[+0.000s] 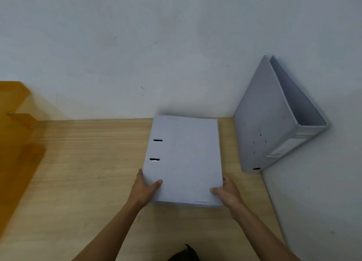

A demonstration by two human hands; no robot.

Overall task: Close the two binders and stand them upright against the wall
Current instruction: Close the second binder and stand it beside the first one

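A pale grey binder (186, 155) lies flat and closed on the wooden desk, its far edge near the back wall, with two dark slots along its left side. My left hand (144, 190) grips its near left corner, thumb on the cover. My right hand (228, 193) grips the near right corner the same way. A second grey binder (260, 123) stands upright in the right corner, closed and resting against the right wall, its spine facing me.
The wooden desk (88, 172) meets a white back wall (137, 55) and a white right wall (323, 192). An orange-brown shelf unit (17, 135) stands along the left edge.
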